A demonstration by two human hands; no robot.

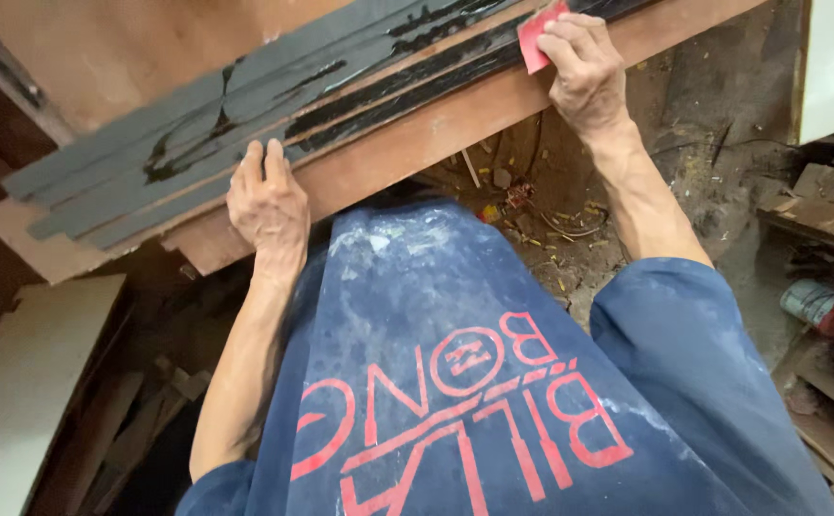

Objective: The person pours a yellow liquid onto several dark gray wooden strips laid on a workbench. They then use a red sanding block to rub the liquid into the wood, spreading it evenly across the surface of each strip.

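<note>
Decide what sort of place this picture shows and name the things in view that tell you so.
Probably a small woodworking or finishing workshop: grey-coated wooden strips lie on a board, the right hand presses a red abrasive sheet on them, and wood offcuts litter the dirt floor.

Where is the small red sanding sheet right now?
The small red sanding sheet is at the head view's top, right of centre, pressed by the right hand onto the dark painted wooden strips.

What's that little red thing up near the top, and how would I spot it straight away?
Find the long brown wooden board running slantwise across the top, with dark grey strips lying on it. Follow it up to the right hand, which presses a small red sheet against the wet black strip. It is the only red thing on the board.
</note>
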